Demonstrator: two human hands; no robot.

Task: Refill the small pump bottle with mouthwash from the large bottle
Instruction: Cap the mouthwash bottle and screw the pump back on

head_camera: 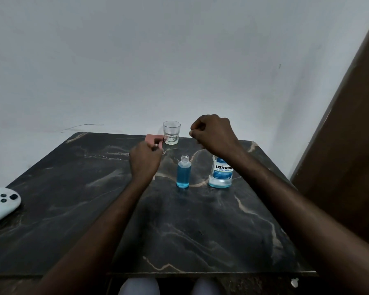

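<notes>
Now, line by line:
Worktop: dark marble-patterned worktop [200, 226] with pale veins, set against a plain white wall [136, 60].
Small bottle: small clear plastic bottle holding blue liquid [183, 173], upright near the middle of the worktop, its neck open with no pump on it.
Large bottle: large clear Listerine mouthwash bottle with a blue label [221, 172], upright at 3 o'clock of the small bottle, just beside it but apart; its top is hidden behind the right wrist, and only a little blue liquid shows at its base.
Left hand: left hand [145, 160] at 9 o'clock of the small bottle, forearm stretched forward, knuckles up, grip curled closed around something small and dark; what it is I cannot tell.
Right hand: right hand [213, 133] raised above the large bottle, at 1 o'clock of the small bottle, wrist bent down, fingers drawn together in a loose fist; whether the grip holds anything I cannot tell.
Glass: empty clear glass tumbler [171, 133] at 12 o'clock, at the far edge.
Pink item: small pink object [152, 138] touching the tumbler's left side, partly hidden by the left hand.
White device: white rounded device with dark buttons [0, 204] at 9 o'clock, at the worktop's left edge.
</notes>
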